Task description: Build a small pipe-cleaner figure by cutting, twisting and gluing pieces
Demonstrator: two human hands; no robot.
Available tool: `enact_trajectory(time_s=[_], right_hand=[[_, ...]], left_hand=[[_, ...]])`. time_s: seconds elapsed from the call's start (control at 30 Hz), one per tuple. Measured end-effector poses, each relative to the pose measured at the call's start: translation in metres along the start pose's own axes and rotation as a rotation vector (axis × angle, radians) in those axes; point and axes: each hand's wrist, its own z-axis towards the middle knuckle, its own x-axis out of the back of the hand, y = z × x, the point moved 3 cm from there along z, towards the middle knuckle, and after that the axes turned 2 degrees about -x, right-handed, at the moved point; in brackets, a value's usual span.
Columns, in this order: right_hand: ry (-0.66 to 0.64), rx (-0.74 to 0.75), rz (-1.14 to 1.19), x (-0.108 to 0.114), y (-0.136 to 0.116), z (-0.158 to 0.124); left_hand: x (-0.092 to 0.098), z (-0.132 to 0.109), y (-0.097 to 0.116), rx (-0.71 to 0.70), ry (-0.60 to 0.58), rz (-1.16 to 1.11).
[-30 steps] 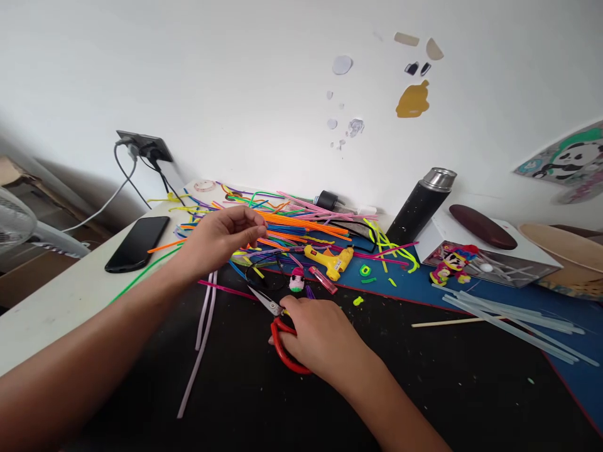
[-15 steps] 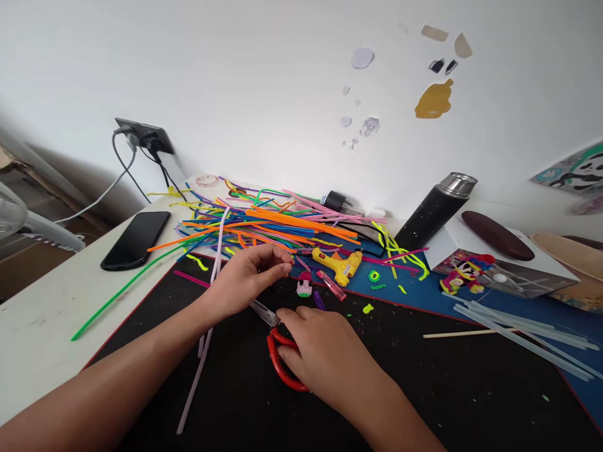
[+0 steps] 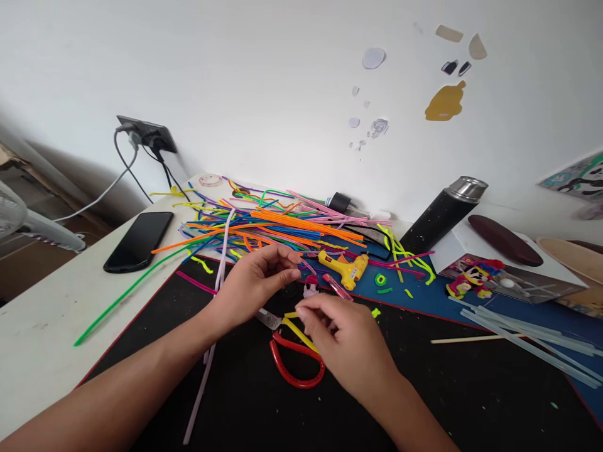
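Note:
My left hand (image 3: 257,281) hovers over the black mat (image 3: 235,402), fingers curled in a pinch near a small pink and white figure (image 3: 310,287); what it pinches is too small to name. My right hand (image 3: 342,336) is just right of it, fingertips pinched on the end of a yellow pipe cleaner (image 3: 298,331). That yellow piece runs over the red-handled scissors (image 3: 294,363), which lie on the mat under both hands. A heap of coloured pipe cleaners (image 3: 277,226) lies just beyond the hands.
A yellow glue gun (image 3: 346,267) and pink lighter (image 3: 338,286) lie behind the hands. A black phone (image 3: 139,240) rests at left, a black flask (image 3: 440,213) and a box (image 3: 499,263) at right. Clear glue sticks (image 3: 532,336) and a wooden skewer (image 3: 466,339) lie at right.
My left hand came down from the pipe cleaner heap toward the mat. My right hand lifted off the scissors' handles and now pinches a yellow pipe cleaner.

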Motion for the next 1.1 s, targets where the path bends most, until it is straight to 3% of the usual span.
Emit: enact_trajectory(time_s=[0.13,0.23,0.43,0.63,0.77,0.9,1.1], right_hand=[[0.139,-0.162,0.283,0.010,0.013,0.006],[0.185,-0.179,0.363,0.013,0.018,0.009],[0.169,-0.133,0.269,0.010,0.018,0.009],[0.181,-0.105,0.144,0.008,0.019,0.009],[0.196,-0.109,0.170,0.009,0.018,0.009],[0.204,-0.113,0.213,0.009,0.017,0.008],[0.197,-0.102,0.297,0.008,0.019,0.011]], left_hand=[[-0.005,-0.003,0.006,-0.015,-0.028,0.000],[-0.008,-0.005,0.009,-0.040,-0.083,0.083],[-0.014,-0.009,0.013,-0.087,-0.174,0.208],[-0.016,-0.010,0.010,-0.074,-0.176,0.175],[-0.016,-0.008,0.008,-0.040,-0.177,0.214],[-0.014,-0.008,0.007,-0.113,-0.185,0.321],[-0.011,-0.008,0.009,-0.162,-0.146,0.289]])
